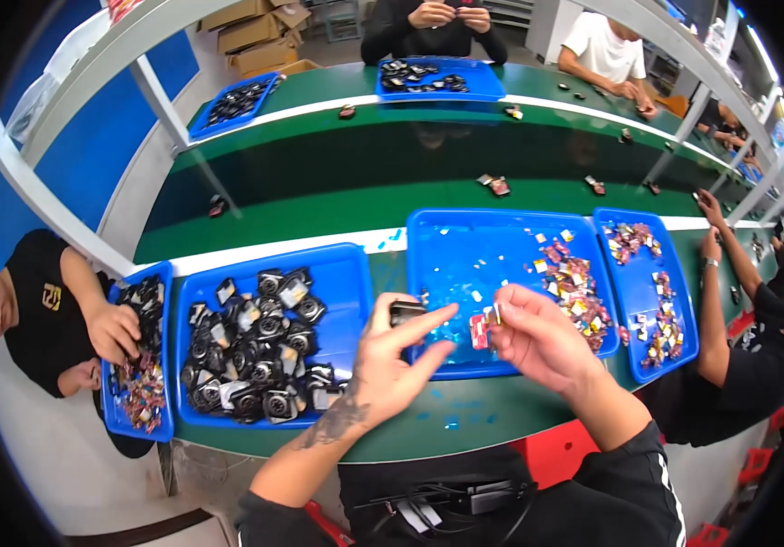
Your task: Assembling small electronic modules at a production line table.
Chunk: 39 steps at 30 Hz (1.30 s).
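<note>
My left hand (394,357) is over the near edge of the middle blue tray (419,273). Its thumb and index finger stretch forward apart, while the curled fingers hold a small black part (407,313). To its right, my right hand (542,337) pinches a small red and white piece, seemingly a little circuit board (480,332), between thumb and fingertips above the same tray. Many small red, white and yellow pieces (583,292) are heaped at that tray's right side. Left of my hands, a blue tray (342,273) holds a pile of black camera-like units (260,346) with round fronts.
A narrow blue tray (688,337) with more small pieces stands at right. At far left a person (32,301) reaches into another tray (169,365). Small parts (499,186) lie on the green conveyor belt (319,214). White metal posts (162,105) frame the bench; other people sit across and right.
</note>
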Each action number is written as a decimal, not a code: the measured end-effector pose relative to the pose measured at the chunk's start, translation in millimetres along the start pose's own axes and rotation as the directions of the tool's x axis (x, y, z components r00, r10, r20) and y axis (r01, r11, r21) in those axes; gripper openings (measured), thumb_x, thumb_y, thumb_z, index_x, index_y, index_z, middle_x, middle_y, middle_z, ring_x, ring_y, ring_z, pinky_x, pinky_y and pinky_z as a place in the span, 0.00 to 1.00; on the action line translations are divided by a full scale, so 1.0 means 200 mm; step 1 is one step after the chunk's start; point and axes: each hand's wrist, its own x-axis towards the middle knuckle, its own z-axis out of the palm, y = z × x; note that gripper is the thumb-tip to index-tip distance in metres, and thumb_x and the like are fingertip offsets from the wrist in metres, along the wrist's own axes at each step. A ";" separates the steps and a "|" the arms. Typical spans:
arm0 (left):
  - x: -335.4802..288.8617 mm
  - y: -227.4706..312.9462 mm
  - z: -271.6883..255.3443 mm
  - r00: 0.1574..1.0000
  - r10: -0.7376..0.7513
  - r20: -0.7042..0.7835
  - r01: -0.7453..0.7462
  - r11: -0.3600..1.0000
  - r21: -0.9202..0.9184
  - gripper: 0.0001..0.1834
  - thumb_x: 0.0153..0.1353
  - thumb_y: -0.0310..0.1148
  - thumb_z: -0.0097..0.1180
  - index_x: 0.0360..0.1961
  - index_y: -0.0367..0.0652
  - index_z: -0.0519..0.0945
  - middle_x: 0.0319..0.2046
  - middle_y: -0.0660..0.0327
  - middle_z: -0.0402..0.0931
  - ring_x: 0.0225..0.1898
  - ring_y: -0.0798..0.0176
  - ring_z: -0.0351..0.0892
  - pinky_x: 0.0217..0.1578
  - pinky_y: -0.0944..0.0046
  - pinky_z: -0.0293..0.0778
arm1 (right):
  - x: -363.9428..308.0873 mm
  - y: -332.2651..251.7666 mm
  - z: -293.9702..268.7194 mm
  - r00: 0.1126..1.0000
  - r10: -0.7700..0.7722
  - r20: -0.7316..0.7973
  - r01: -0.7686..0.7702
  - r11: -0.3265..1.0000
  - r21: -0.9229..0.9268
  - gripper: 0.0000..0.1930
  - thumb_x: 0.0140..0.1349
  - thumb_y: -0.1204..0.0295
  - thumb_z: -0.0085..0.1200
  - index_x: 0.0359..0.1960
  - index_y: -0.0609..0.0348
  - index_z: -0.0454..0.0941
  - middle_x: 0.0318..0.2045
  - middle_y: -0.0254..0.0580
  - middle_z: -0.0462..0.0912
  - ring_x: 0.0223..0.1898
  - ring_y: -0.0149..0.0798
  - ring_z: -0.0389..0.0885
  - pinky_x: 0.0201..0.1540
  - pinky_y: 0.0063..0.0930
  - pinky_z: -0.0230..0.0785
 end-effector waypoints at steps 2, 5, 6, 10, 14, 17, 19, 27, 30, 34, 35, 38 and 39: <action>0.01 0.03 0.02 0.966 0.253 -0.061 -0.219 0.916 0.336 0.28 0.43 0.22 0.69 0.49 0.49 0.83 0.37 0.57 0.69 0.37 0.60 0.74 0.36 0.65 0.74 | 0.03 0.08 0.02 0.995 0.099 -0.028 -0.097 0.992 0.075 0.04 0.68 0.70 0.52 0.39 0.55 0.72 0.29 0.32 0.77 0.30 0.25 0.76 0.31 0.20 0.71; -0.01 0.00 0.02 0.844 0.536 -0.007 -0.435 0.692 0.576 0.23 0.36 0.25 0.71 0.39 0.52 0.87 0.34 0.60 0.71 0.33 0.60 0.74 0.30 0.64 0.73 | 0.07 0.14 0.04 0.989 0.150 -0.007 -0.149 0.987 0.056 0.04 0.68 0.69 0.52 0.40 0.54 0.73 0.28 0.28 0.76 0.27 0.23 0.72 0.29 0.17 0.67; 0.00 -0.01 0.01 0.810 0.585 0.033 -0.481 0.633 0.607 0.20 0.36 0.26 0.71 0.36 0.53 0.88 0.32 0.61 0.71 0.32 0.61 0.74 0.29 0.64 0.73 | 0.08 0.15 0.04 0.985 0.173 0.008 -0.174 0.984 0.030 0.04 0.68 0.69 0.52 0.40 0.53 0.73 0.28 0.26 0.75 0.26 0.22 0.70 0.28 0.16 0.65; 0.00 0.01 -0.03 0.850 0.527 0.026 -0.442 0.684 0.580 0.17 0.38 0.25 0.70 0.33 0.52 0.88 0.30 0.62 0.71 0.29 0.61 0.74 0.26 0.66 0.72 | 0.05 0.12 0.14 0.978 0.160 -0.133 -0.167 0.985 -0.043 0.11 0.69 0.69 0.49 0.51 0.56 0.71 0.39 0.31 0.75 0.31 0.22 0.70 0.28 0.17 0.65; -0.01 0.02 -0.03 0.986 0.090 -0.139 -0.065 0.983 0.170 0.12 0.47 0.23 0.66 0.34 0.47 0.88 0.29 0.60 0.73 0.31 0.63 0.74 0.30 0.65 0.71 | 0.01 0.14 0.11 0.743 -0.606 0.283 0.511 0.241 -0.825 0.24 0.52 0.80 0.64 0.53 0.59 0.73 0.46 0.41 0.75 0.38 0.32 0.76 0.34 0.23 0.72; -0.02 -0.04 -0.04 0.999 0.020 0.029 -0.017 0.996 -0.085 0.08 0.52 0.29 0.66 0.35 0.42 0.87 0.33 0.54 0.78 0.35 0.59 0.77 0.34 0.62 0.73 | 0.03 0.11 0.16 0.666 -0.582 0.466 0.593 0.034 -0.805 0.16 0.47 0.82 0.66 0.39 0.62 0.80 0.37 0.43 0.80 0.34 0.35 0.80 0.33 0.26 0.73; -0.02 0.01 -0.04 0.995 -0.060 0.074 0.070 0.986 -0.149 0.09 0.51 0.27 0.67 0.35 0.40 0.87 0.32 0.56 0.78 0.37 0.62 0.74 0.36 0.64 0.72 | 0.05 0.10 0.19 0.650 -0.589 0.481 0.602 0.013 -0.798 0.07 0.49 0.82 0.64 0.30 0.63 0.80 0.29 0.44 0.81 0.31 0.36 0.81 0.31 0.26 0.73; -0.02 0.02 -0.03 0.992 -0.080 0.100 0.093 0.985 -0.143 0.08 0.53 0.31 0.67 0.34 0.42 0.86 0.32 0.58 0.76 0.36 0.62 0.76 0.33 0.66 0.73 | 0.04 0.10 0.15 0.904 -0.415 0.104 0.348 0.571 -0.744 0.04 0.57 0.80 0.61 0.32 0.64 0.78 0.28 0.35 0.80 0.30 0.24 0.76 0.31 0.20 0.70; -0.03 0.00 -0.02 0.993 -0.078 0.090 0.089 0.987 -0.135 0.08 0.53 0.31 0.67 0.34 0.42 0.86 0.33 0.58 0.74 0.35 0.63 0.75 0.31 0.67 0.73 | 0.07 0.10 0.14 0.919 -0.384 0.089 0.317 0.587 -0.745 0.05 0.57 0.79 0.61 0.31 0.63 0.76 0.28 0.34 0.79 0.29 0.25 0.75 0.30 0.22 0.69; -0.05 -0.02 0.00 0.983 -0.179 0.027 0.181 0.964 -0.195 0.08 0.52 0.31 0.67 0.34 0.43 0.86 0.33 0.59 0.73 0.34 0.66 0.73 0.30 0.69 0.71 | 0.08 0.13 0.17 0.700 -0.580 0.417 0.452 -0.092 -0.887 0.08 0.52 0.80 0.64 0.28 0.62 0.74 0.26 0.40 0.77 0.26 0.36 0.78 0.27 0.29 0.70; -0.04 -0.02 0.00 0.978 -0.208 0.029 0.209 0.950 -0.231 0.07 0.52 0.27 0.67 0.34 0.39 0.86 0.33 0.60 0.73 0.34 0.68 0.72 0.31 0.70 0.69 | 0.09 0.15 0.17 0.590 -0.612 0.527 0.461 -0.282 -0.842 0.10 0.48 0.81 0.64 0.27 0.61 0.73 0.26 0.43 0.77 0.25 0.43 0.78 0.26 0.33 0.70; -0.04 -0.02 0.00 0.967 -0.248 0.052 0.253 0.928 -0.273 0.06 0.53 0.23 0.66 0.33 0.36 0.85 0.33 0.61 0.73 0.34 0.71 0.71 0.32 0.72 0.67 | 0.10 0.16 0.16 0.590 -0.586 0.556 0.453 -0.330 -0.828 0.10 0.48 0.81 0.64 0.27 0.61 0.73 0.25 0.42 0.77 0.24 0.42 0.78 0.24 0.34 0.69; -0.04 -0.02 0.00 0.962 -0.263 0.075 0.273 0.921 -0.276 0.06 0.54 0.23 0.65 0.34 0.35 0.85 0.33 0.61 0.73 0.34 0.72 0.71 0.32 0.72 0.68 | 0.10 0.16 0.15 0.589 -0.583 0.559 0.457 -0.331 -0.826 0.10 0.48 0.81 0.64 0.27 0.61 0.73 0.25 0.42 0.77 0.24 0.42 0.78 0.24 0.34 0.69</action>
